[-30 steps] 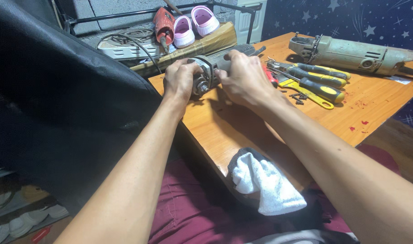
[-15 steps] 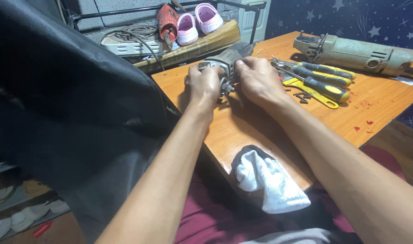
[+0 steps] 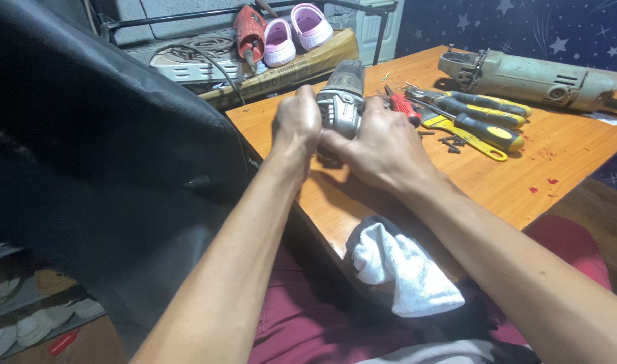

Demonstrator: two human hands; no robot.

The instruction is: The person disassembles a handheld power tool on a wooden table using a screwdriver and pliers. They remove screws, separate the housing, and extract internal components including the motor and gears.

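Both hands grip a small grey angle grinder (image 3: 342,94) lying on the orange wooden table (image 3: 565,155). My left hand (image 3: 296,121) clasps its metal head from the left side. My right hand (image 3: 383,148) covers the head from the right and front, fingers pressed against it. The grinder's dark body points away from me toward the table's far edge. What the fingers do underneath is hidden.
Yellow-and-black pliers and screwdrivers (image 3: 480,118), a red-handled tool (image 3: 403,108) and small loose screws (image 3: 450,141) lie right of the grinder. A large pale angle grinder (image 3: 531,77) rests at the far right. A white cloth (image 3: 399,269) sits on my lap. Black fabric (image 3: 99,162) hangs left.
The view has shifted so hands and grinder sit nearer the frame's centre. My hands have turned the grinder and closed more tightly around its head.
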